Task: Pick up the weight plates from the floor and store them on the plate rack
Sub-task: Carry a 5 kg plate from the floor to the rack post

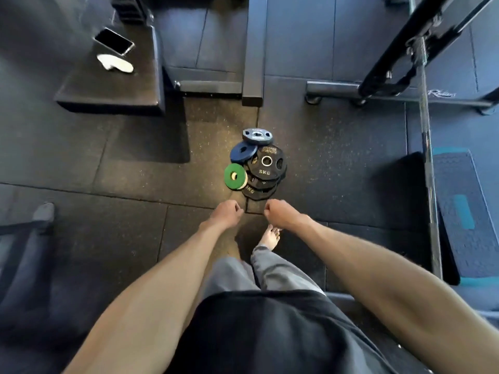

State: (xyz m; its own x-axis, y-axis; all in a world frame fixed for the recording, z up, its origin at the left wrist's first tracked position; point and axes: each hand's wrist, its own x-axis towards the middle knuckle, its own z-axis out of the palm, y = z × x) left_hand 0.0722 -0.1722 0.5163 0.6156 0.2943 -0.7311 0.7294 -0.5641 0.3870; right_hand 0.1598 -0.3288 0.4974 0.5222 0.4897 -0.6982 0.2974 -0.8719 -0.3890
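- The dark rubber floor fills the view, laid in large tiles.
- A black box stands at the upper left, well apart from the plates.
- A steel bar runs down the right side.
- The weight plates lie in 1 pile on the floor, just ahead of both hands.
- A stack of black plates, the top 1 marked 5KG, forms its core.
- A blue plate leans on the stack's far-left edge.
- A grey plate lies at the far end.
- A green plate rests against the stack's left side.
- The left hand has its fingers curled in, holding nothing.
- The right hand is the same: curled, empty, near the pile.
- A phone lies on the box.
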